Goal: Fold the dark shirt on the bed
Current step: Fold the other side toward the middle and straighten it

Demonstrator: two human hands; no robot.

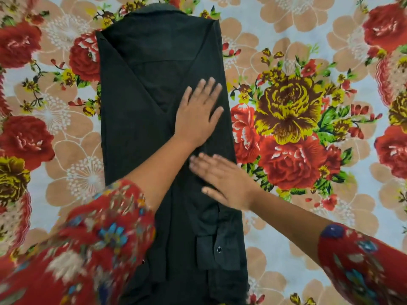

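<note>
Fingers [211,89] of the left hand [197,113] lie straight and a little spread, palm down, pressing flat on the dark shirt [136,133]; they grip nothing. Just nearer the person than that wrist, the right hand [222,181] also lies palm down on the cloth. Its straight fingers [199,161] point across toward the left forearm and its thumb is held apart on the near side. They look slightly blurred and close on nothing.

Both hands rest on the shirt's right half, close together but not touching each other.

The shirt is black or very dark grey and matte. It lies on the bed [286,40] as 1 long narrow band running straight away from the person, both sides turned in over the middle. Beyond the left fingertips, 2 diagonal edges slant inward and meet in a V just left of the left hand. Further beyond lies the collar [158,8], at the far end. Nearer the person than the right hand, a folded-down shirt sleeve ends in a cuff [218,256] with 1 small shiny button [219,249].

A sheet printed with large red, yellow and tan flowers on pale blue covers the bed on every side of the fingers. Each forearm comes out of a red floral sleeve [99,238].
</note>
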